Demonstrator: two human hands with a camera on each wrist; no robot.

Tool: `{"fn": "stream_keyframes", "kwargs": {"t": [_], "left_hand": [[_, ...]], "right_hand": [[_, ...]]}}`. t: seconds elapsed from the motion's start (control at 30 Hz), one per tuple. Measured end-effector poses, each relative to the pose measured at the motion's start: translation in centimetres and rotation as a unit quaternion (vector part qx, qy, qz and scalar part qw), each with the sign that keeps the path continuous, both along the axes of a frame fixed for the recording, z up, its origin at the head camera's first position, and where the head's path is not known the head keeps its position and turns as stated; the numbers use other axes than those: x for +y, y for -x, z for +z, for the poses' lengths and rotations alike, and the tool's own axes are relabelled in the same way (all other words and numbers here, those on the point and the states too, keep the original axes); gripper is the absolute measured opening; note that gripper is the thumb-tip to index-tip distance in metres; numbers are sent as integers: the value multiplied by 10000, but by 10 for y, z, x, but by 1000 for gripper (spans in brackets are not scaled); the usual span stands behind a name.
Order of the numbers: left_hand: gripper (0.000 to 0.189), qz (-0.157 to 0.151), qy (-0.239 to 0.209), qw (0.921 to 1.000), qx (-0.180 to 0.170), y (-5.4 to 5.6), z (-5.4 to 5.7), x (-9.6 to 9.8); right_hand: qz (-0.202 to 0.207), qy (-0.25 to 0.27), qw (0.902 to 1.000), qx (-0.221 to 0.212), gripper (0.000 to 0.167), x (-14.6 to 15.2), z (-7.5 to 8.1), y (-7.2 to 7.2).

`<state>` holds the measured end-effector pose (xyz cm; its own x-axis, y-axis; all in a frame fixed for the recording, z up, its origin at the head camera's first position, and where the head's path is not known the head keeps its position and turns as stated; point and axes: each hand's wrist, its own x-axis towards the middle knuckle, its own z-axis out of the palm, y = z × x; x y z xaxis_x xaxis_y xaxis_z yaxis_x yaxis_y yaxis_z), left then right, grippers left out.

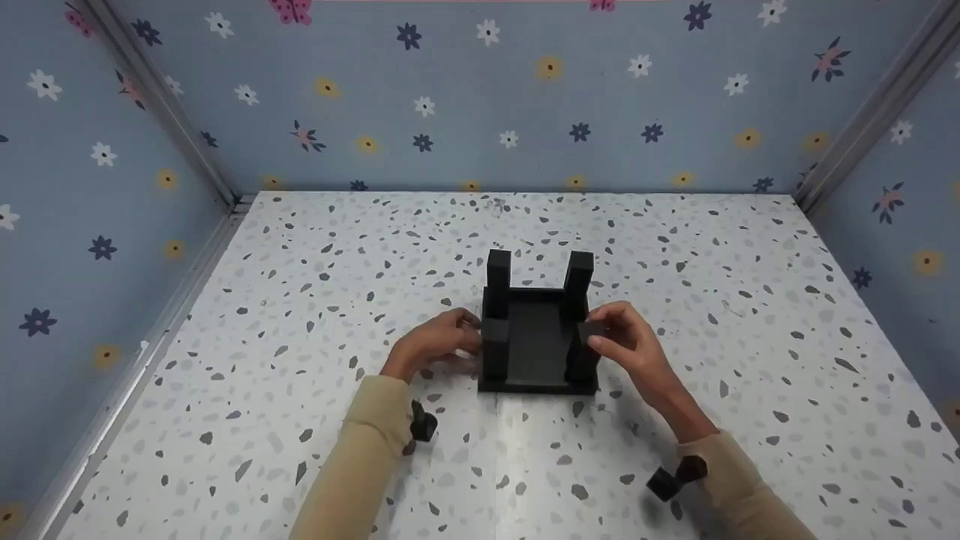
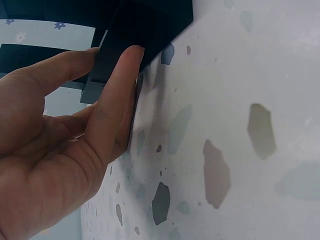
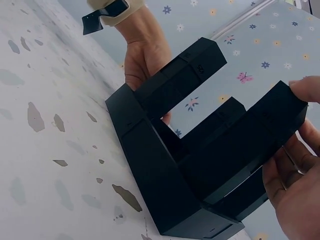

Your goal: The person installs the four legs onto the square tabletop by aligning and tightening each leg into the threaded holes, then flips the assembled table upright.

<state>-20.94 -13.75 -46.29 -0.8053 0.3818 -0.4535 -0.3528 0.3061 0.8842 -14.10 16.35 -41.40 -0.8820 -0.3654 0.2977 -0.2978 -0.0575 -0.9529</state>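
A black piece with a flat rectangular base and several square posts pointing up stands mid-table. At its left side, my left hand touches the piece beside the near left post; in the left wrist view the thumb and a finger lie fairly straight against the black surface. My right hand pinches the near right post close to its top, with the thumb on one face and fingers on the outer side. Whether this post is fixed to the base cannot be told.
The white speckled tabletop stretches around the piece. Blue flower-patterned walls close off the back and both sides, with metal strips at the corners. Small black devices are worn at both wrists.
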Motion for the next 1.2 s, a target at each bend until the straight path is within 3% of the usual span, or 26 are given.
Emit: {"fn": "stream_keyframes", "kwargs": {"t": [0.13, 0.2, 0.4, 0.73, 0.93, 1.2], "left_hand": [[47, 97, 357, 9993, -65, 1, 3, 3], [48, 89, 477, 9988, -96, 1, 5, 3], [49, 76, 681, 9974, -229, 0, 5, 2], [47, 42, 527, 9986, -54, 1, 4, 3], [48, 37, 442, 9990, 49, 3, 1, 3], [48, 109, 391, 9991, -107, 2, 1, 2]], "right_hand": [[-70, 567, 9983, 154, 23, 6, -31, 16], [13, 753, 9970, 158, 25, 7, -34, 20], [297, 768, 9966, -5, 29, 10, -34, 23], [1020, 809, 9912, -219, 36, 8, -30, 26], [1062, 803, 9909, -189, 35, 6, -30, 26], [1001, 859, 9908, -289, 32, 9, -32, 24]]}}
